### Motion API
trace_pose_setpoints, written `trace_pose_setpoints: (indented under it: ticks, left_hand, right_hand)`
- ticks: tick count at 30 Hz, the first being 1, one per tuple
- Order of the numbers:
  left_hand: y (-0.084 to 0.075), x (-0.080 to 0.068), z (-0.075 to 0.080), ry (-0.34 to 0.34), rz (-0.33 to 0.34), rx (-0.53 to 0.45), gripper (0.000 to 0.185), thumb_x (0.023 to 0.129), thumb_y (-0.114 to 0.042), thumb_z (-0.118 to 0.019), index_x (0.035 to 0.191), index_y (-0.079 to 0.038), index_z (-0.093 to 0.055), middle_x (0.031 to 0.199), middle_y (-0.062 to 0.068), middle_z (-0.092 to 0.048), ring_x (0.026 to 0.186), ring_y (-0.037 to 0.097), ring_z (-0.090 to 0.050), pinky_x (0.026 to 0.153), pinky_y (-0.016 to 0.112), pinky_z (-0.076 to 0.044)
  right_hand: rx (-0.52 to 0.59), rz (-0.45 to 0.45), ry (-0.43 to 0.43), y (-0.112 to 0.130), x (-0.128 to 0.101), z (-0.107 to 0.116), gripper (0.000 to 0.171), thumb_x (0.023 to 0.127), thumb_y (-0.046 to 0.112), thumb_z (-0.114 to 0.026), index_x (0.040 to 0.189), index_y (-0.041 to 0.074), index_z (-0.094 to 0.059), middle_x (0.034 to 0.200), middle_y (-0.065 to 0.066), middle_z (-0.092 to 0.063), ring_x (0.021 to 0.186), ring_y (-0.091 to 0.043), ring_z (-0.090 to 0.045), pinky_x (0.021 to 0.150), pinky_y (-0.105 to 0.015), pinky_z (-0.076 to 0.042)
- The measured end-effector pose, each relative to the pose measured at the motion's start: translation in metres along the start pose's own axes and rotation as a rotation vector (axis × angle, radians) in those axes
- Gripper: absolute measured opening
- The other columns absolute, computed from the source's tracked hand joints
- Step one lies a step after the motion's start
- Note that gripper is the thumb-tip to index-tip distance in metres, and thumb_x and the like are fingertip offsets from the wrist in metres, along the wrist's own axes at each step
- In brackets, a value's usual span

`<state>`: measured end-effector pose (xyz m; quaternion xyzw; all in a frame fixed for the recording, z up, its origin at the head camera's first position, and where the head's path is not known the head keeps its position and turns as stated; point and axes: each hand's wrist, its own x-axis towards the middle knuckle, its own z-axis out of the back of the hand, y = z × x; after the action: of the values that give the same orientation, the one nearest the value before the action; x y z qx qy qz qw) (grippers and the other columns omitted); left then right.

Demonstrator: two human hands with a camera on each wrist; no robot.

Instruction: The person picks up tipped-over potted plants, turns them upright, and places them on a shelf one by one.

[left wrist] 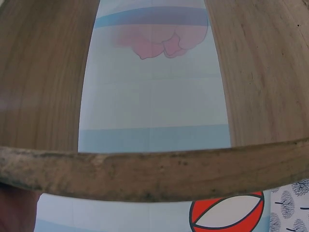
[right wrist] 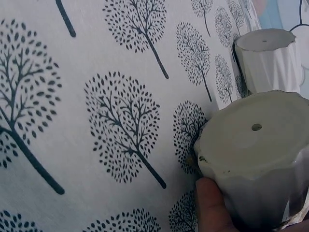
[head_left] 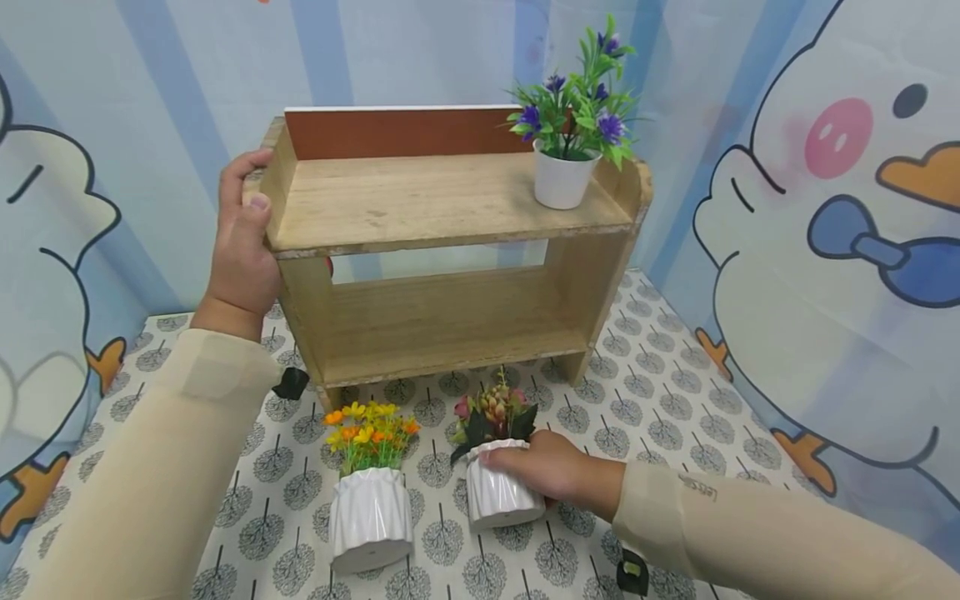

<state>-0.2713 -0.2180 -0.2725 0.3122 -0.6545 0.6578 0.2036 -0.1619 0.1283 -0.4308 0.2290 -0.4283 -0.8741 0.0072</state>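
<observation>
My left hand (head_left: pixel 243 237) grips the upper left side panel of a two-tier wooden shelf (head_left: pixel 442 196), thumb in front. In the left wrist view the shelf's side edge (left wrist: pixel 154 176) crosses close to the camera. My right hand (head_left: pixel 551 471) holds a white fluted flowerpot (head_left: pixel 498 492) with pink flowers and dark leaves, thumb across its front. The right wrist view shows this pot's base (right wrist: pixel 256 137) with a small drain hole. Left of it, a similar white pot (head_left: pixel 371 517) with yellow and orange flowers (head_left: pixel 372 433) lies with its base toward me.
A smaller white pot (head_left: pixel 562 177) with purple flowers stands on the shelf's top board, at the right. The lower board (head_left: pixel 442 321) is bare. A tree-print cloth (head_left: pixel 660 392) covers the table. Cartoon-printed curtains (head_left: pixel 847 275) hang behind and on both sides.
</observation>
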Motion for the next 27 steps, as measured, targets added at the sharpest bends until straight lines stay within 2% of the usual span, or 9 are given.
trace_pose_setpoints:
  ticks: [5, 11, 16, 20, 23, 27]
  left_hand:
    - [-0.0002, 0.0001, -0.0005, 0.001, -0.003, 0.001, 0.048, 0.101, -0.03, -0.039, 0.145, -0.018, -0.052, 0.145, 0.006, -0.041, 0.116, 0.024, -0.041, 0.101, 0.033, -0.03]
    - [0.0004, 0.0004, -0.0007, -0.003, -0.004, 0.018, 0.048, 0.1, -0.029, -0.039, 0.145, -0.018, -0.052, 0.149, 0.005, -0.04, 0.119, 0.024, -0.04, 0.103, 0.033, -0.028]
    - [0.0005, 0.0005, -0.0005, -0.006, -0.008, 0.01, 0.048, 0.1, -0.029, -0.039, 0.145, -0.018, -0.053, 0.147, 0.006, -0.041, 0.118, 0.024, -0.041, 0.102, 0.033, -0.029]
    - [0.0002, 0.0002, -0.0006, -0.005, -0.007, 0.009, 0.048, 0.1, -0.028, -0.039, 0.145, -0.019, -0.053, 0.147, 0.006, -0.041, 0.118, 0.024, -0.041, 0.102, 0.033, -0.029]
    - [0.0001, 0.0001, -0.0007, -0.006, -0.005, -0.001, 0.048, 0.1, -0.027, -0.039, 0.145, -0.018, -0.053, 0.146, 0.006, -0.041, 0.118, 0.024, -0.041, 0.102, 0.033, -0.029]
    - [0.0, -0.0001, -0.0008, -0.009, -0.004, 0.001, 0.048, 0.099, -0.027, -0.039, 0.145, -0.018, -0.053, 0.147, 0.006, -0.041, 0.12, 0.025, -0.04, 0.103, 0.033, -0.028]
  right_hand:
    - [-0.009, 0.036, -0.02, -0.0018, -0.0019, -0.0006, 0.055, 0.084, 0.053, -0.076, 0.091, 0.0, -0.067, 0.085, -0.013, -0.067, 0.071, -0.024, -0.065, 0.063, -0.035, -0.054]
    - [0.023, 0.053, -0.033, -0.0033, -0.0045, -0.0008, 0.049, 0.084, 0.05, -0.078, 0.088, 0.002, -0.067, 0.081, -0.012, -0.068, 0.067, -0.023, -0.066, 0.059, -0.034, -0.054]
    - [0.003, 0.089, -0.082, -0.0048, -0.0074, 0.0006, 0.051, 0.083, 0.052, -0.078, 0.09, 0.002, -0.068, 0.081, -0.012, -0.067, 0.068, -0.024, -0.064, 0.059, -0.036, -0.053]
    - [-0.029, 0.131, -0.121, -0.0061, -0.0083, 0.0007, 0.06, 0.082, 0.053, -0.08, 0.106, -0.002, -0.071, 0.086, -0.01, -0.069, 0.075, -0.023, -0.064, 0.068, -0.038, -0.054]
    - [-0.031, 0.175, -0.139, -0.0068, -0.0074, 0.0001, 0.065, 0.082, 0.051, -0.082, 0.121, 0.0, -0.07, 0.09, -0.007, -0.072, 0.08, -0.02, -0.065, 0.078, -0.04, -0.054]
    - [-0.014, 0.233, -0.178, -0.0077, -0.0063, -0.0011, 0.064, 0.081, 0.045, -0.085, 0.128, 0.004, -0.069, 0.093, -0.004, -0.075, 0.083, -0.016, -0.067, 0.084, -0.04, -0.055]
